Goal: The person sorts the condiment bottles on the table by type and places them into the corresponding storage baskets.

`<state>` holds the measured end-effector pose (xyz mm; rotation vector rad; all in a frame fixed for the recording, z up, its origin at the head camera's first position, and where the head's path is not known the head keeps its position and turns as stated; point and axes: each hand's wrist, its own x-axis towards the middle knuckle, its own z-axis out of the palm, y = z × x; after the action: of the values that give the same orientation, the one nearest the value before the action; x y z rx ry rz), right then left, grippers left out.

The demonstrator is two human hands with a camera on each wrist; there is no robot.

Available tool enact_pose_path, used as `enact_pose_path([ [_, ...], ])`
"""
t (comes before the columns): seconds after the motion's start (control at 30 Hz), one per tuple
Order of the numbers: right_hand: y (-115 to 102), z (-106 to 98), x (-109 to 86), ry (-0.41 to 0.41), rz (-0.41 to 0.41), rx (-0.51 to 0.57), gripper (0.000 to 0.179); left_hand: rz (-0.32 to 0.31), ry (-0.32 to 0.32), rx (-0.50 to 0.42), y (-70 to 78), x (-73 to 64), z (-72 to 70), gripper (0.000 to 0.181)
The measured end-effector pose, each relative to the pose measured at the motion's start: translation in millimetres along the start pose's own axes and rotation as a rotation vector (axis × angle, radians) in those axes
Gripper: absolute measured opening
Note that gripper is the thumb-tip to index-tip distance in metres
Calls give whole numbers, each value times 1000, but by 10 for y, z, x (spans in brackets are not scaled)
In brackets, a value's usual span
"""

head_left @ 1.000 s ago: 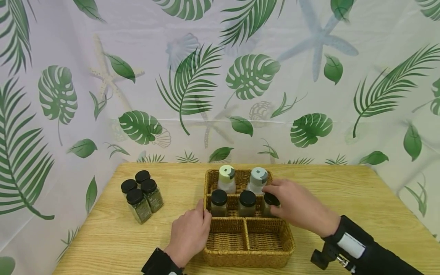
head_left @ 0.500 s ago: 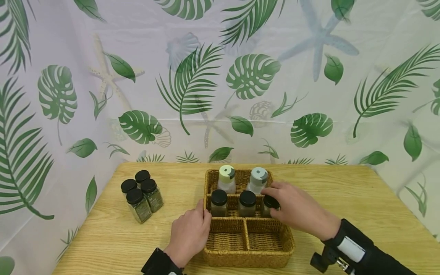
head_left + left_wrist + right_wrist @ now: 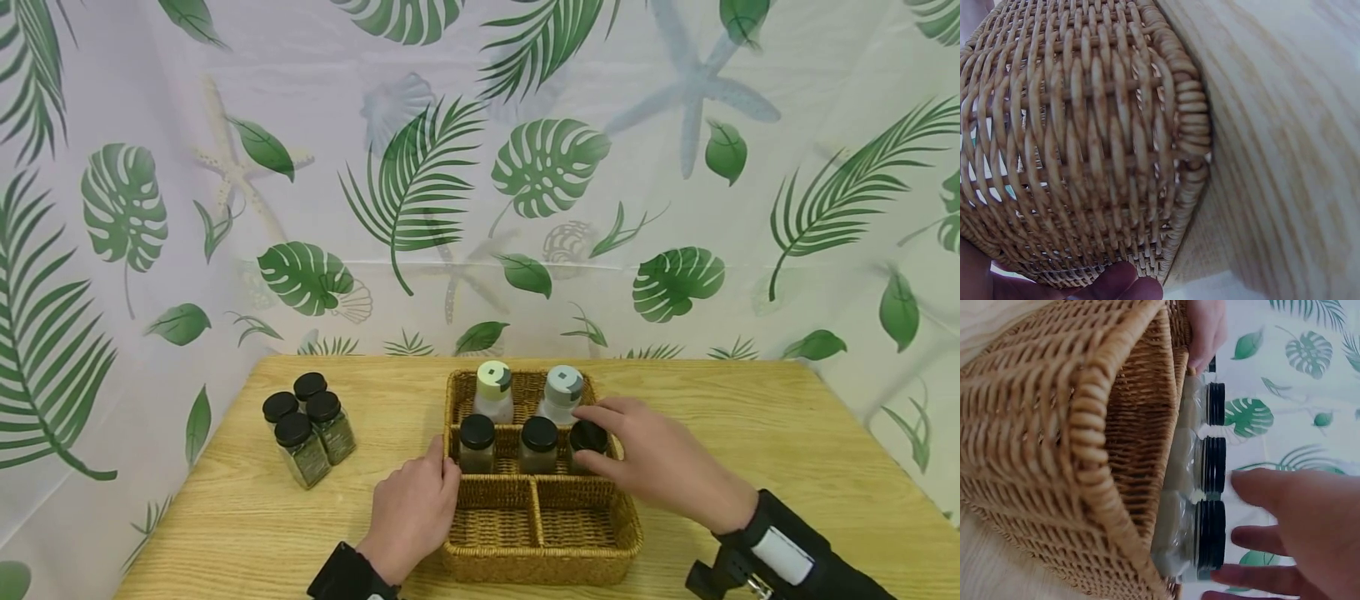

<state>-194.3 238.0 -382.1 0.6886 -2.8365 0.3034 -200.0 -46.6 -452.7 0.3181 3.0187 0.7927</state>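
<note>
A woven basket with compartments stands on the table, and my left hand grips its left rim. Fingers of that hand lie against the wicker wall in the left wrist view. Three black-lidded glass jars stand upright in the middle row: a left jar, a centre jar and a right jar. My right hand is spread beside the right jar. In the right wrist view, its thumb and fingers are apart near the black lid, holding nothing.
In the basket's back row stand a yellow-capped bottle and a grey-capped bottle. A divider splits the front row. Several black-lidded jars cluster on the table at left. A leaf-print cloth hangs behind.
My right hand has loosened from the right jar and shifted slightly right, so more of the black lid shows. The left hand has stayed on the basket's rim.
</note>
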Motion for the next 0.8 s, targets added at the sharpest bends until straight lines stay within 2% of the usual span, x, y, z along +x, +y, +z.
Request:
enact_pose_path([
  [0.17,138,5,-13,133,44,65,31,-2,-2,1,1,5,0,53],
  [0.3,299,63,-14,173,125,153,28,-3,-4,-1,1,8,-1,52],
  [0.57,564,300,25,101,247,317,35,-6,-18,-8,-2,8,-8,53],
  [0.8,621,526,111,4,301,481,46,1,-18,-10,-11,17,-9,52],
])
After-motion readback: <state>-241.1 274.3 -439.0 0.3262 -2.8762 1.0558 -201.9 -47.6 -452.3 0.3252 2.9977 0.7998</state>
